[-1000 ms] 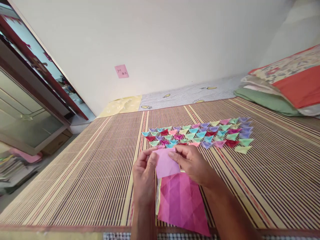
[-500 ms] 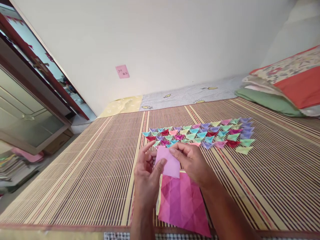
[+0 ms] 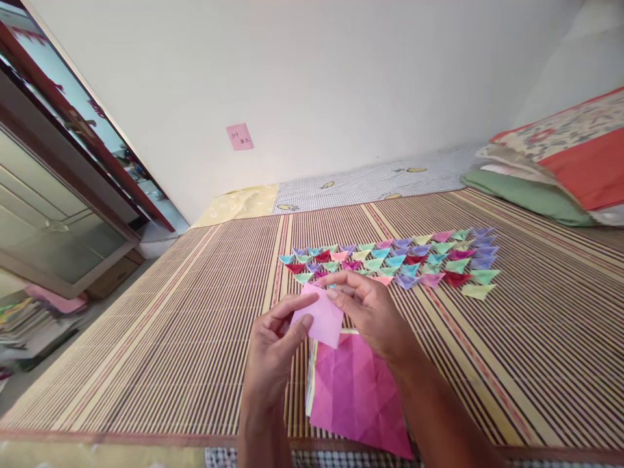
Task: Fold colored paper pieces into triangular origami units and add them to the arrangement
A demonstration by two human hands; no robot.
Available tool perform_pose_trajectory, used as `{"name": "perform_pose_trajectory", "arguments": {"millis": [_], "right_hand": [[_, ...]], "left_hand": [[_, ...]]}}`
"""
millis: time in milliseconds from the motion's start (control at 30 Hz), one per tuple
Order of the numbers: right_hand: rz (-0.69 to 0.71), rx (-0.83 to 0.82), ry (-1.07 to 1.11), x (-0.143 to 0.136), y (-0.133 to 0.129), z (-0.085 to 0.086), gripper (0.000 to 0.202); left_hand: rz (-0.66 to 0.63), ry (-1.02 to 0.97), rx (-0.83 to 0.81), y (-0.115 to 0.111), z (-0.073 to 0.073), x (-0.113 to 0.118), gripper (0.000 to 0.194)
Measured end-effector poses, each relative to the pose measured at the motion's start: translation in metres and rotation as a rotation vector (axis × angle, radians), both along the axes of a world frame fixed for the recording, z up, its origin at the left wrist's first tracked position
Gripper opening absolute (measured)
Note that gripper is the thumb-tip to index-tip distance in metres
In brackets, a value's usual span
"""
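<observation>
Between my two hands is a small pink square of paper (image 3: 322, 323), held up and slightly tilted. My left hand (image 3: 280, 335) grips its left side with thumb and fingers. At its upper right, my right hand (image 3: 368, 309) pinches the edge between thumb and forefinger. Below the hands lies a larger magenta sheet (image 3: 358, 396) with crease lines, on top of other paper whose pale edges show at its left. Beyond the hands, rows of small folded paper pieces (image 3: 394, 261) in many colours stand on the striped mat; my hands hide some of the nearest ones.
The striped mat (image 3: 146, 325) covers the bed. A patterned sheet (image 3: 365, 185) runs along the wall, where a pink note (image 3: 240, 136) is stuck. Folded bedding (image 3: 580, 162) is piled at the right. A door with glass panels (image 3: 58, 221) stands at the left.
The pink paper has turned and shifted slightly left. My left forefinger has come down onto its upper edge, and my right fingers have stretched out behind its top.
</observation>
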State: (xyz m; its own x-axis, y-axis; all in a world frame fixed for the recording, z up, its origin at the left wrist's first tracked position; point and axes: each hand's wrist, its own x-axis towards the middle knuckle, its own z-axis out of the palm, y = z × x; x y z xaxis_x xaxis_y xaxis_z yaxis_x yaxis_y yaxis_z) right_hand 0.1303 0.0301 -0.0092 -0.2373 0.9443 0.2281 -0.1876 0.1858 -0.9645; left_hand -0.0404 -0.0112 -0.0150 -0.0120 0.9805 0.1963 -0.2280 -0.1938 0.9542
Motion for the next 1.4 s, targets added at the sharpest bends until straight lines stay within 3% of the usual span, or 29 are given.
{"name": "perform_pose_trajectory", "arguments": {"millis": [133,300,433,567,700,867,967,1400], "right_hand": [[0.045,0.122,-0.126,0.010,-0.002,0.006,0.019],[0.203,0.116,-0.125,0.021,-0.003,0.010,0.027],[0.173,0.123,-0.166,0.020,-0.002,0.008,0.023],[0.173,0.133,-0.141,0.017,-0.001,0.006,0.012],[0.144,0.152,-0.111,0.013,-0.001,0.007,0.019],[0.102,0.114,-0.080,0.007,-0.001,0.002,0.021],[0.093,0.124,-0.048,0.006,0.000,0.000,0.019],[0.127,0.128,-0.045,0.009,0.003,0.002,0.021]], "left_hand": [[0.004,-0.173,-0.103,0.003,-0.001,-0.002,0.023],[-0.001,-0.240,-0.118,0.005,-0.001,-0.003,0.026],[-0.031,-0.246,-0.127,0.005,-0.003,-0.006,0.030],[-0.086,-0.234,-0.125,0.005,-0.005,-0.009,0.035],[-0.085,-0.201,-0.126,0.005,-0.005,-0.008,0.042],[0.071,-0.183,-0.097,0.007,-0.003,0.006,0.018],[0.118,-0.150,-0.071,0.005,-0.002,0.014,0.012],[0.098,0.088,-0.063,-0.001,0.003,0.021,0.026]]}}
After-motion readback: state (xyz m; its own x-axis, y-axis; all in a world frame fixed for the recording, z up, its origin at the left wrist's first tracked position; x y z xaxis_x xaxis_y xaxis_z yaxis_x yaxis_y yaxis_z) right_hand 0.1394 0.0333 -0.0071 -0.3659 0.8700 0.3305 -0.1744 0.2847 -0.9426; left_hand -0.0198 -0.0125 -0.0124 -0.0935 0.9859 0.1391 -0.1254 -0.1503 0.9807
